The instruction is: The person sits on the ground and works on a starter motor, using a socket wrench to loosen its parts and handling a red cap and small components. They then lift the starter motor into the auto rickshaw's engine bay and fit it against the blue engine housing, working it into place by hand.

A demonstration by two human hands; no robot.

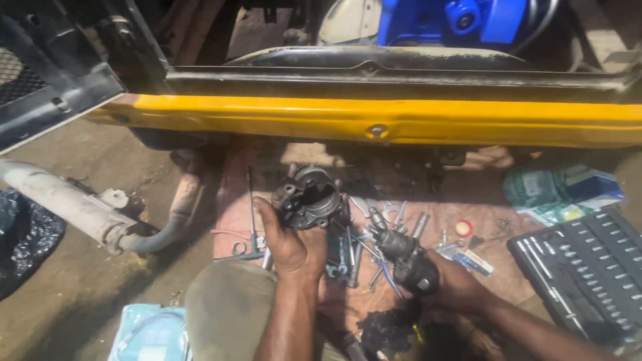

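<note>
On ground mat | left hand (pixel 294 247) grips one round housing (pixel 309 197) | right hand (pixel 455 287) grips one shaft assembly (pixel 404 257)

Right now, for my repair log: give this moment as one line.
left hand: holds round metal housing | right hand: grips dark shaft part | below: spanners on mat

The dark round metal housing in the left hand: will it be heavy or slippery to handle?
The dark round metal housing looks like thick cast metal, so probably heavy for its size and rigid. Its grimy surface may be slippery. The left hand grips only its lower edge, so it might tip.
</note>
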